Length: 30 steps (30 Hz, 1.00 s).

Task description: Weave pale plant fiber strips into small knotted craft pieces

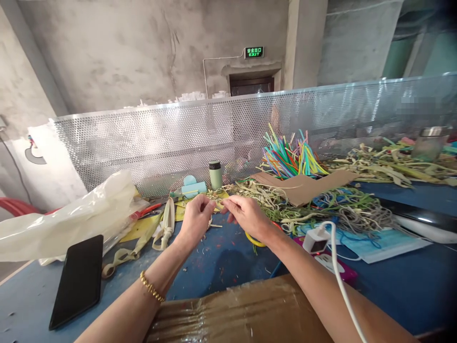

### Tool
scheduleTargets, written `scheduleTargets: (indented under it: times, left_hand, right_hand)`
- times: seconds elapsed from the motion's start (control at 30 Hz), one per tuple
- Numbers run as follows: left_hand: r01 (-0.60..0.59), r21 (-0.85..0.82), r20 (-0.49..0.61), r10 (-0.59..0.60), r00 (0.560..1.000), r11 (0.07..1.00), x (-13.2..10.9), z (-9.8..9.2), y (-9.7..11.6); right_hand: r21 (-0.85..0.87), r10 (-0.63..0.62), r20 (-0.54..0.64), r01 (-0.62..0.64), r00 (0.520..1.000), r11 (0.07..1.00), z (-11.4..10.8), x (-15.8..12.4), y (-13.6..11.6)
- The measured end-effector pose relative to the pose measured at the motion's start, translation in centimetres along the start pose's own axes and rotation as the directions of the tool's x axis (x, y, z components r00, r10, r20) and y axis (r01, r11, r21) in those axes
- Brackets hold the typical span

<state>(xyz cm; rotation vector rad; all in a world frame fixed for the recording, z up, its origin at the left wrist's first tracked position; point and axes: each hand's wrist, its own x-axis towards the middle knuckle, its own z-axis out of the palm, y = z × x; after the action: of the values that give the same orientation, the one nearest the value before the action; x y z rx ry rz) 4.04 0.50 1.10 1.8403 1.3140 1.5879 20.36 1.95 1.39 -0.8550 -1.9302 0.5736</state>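
My left hand [196, 215] is raised over the blue table, thumb and fingers pinched together. Close to its right, my right hand [247, 215] is closed the same way, and the two sets of fingertips almost meet. Whatever the pinches hold is too thin or too hidden to make out. Behind the fingers lie dried plant strips [267, 200] in a loose tangle. A light blue cylinder [194, 189] and a green bottle with a dark lid [215, 176] stand or lie just beyond. To the left of my left hand is a knotted pale husk strip [167, 224].
Cardboard [228, 314] lies under my forearms. A black phone [78, 278] and plastic sheeting [82, 214] are left. Right are colourful pipe cleaners [291, 155], a cardboard piece [307, 186], a white charger [316, 239] with cable and a blue face mask [385, 243]. A perforated metal screen [160, 143] stands behind.
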Motion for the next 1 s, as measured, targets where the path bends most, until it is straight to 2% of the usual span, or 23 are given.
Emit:
scheduleTargets:
  times: [0.17,0.3,0.37,0.47,0.57,0.67,0.73,0.87,0.93,1.0]
  left_hand:
    - [-0.044,0.020,0.019,0.044,0.999,0.999,-0.2,0.2,0.4]
    - [-0.061,-0.006,0.022,0.061,0.998,0.998,-0.3,0.3,0.9]
    - [-0.052,-0.029,0.076,0.054,0.996,0.998,-0.1,0.1,1.0]
    - [-0.049,0.009,0.175,0.047,0.983,0.999,0.3,-0.5,1.0]
    - [-0.101,0.126,0.228,0.071,0.971,0.987,0.5,-1.0,1.3]
    - [-0.202,0.178,0.237,0.157,0.959,0.963,0.5,-1.3,1.6]
    - [-0.227,0.166,0.205,0.192,0.960,0.960,0.5,-1.4,1.7]
    - [-0.121,0.046,0.182,0.111,0.977,0.992,0.4,-1.2,1.7]
    - [-0.030,-0.074,0.243,0.048,0.969,0.997,0.5,-1.1,1.4]
    - [0.064,-0.175,0.335,-0.002,0.942,0.983,0.9,-1.3,0.5]
  right_hand:
    - [0.079,-0.021,0.026,0.019,0.999,0.997,0.2,0.0,0.5]
    - [0.205,0.045,0.020,-0.048,0.999,0.978,0.4,0.1,0.4]
    - [0.257,0.080,0.010,-0.080,0.997,0.963,0.3,0.1,0.3]
    - [0.190,0.071,-0.025,-0.065,0.997,0.980,0.1,0.1,0.1]
    - [0.058,0.012,-0.068,-0.008,0.998,0.998,0.1,0.0,0.1]
    - [0.018,-0.003,-0.076,0.005,0.997,1.000,0.3,0.0,0.2]
    - [0.083,0.024,-0.048,-0.020,0.999,0.996,0.5,0.0,0.2]
    - [0.273,0.090,-0.019,-0.081,0.996,0.958,0.7,0.0,0.0]
    - [0.289,0.103,-0.039,-0.088,0.994,0.953,0.6,0.0,-0.1]
    - [0.244,0.109,-0.086,-0.086,0.990,0.966,0.4,0.1,0.0]
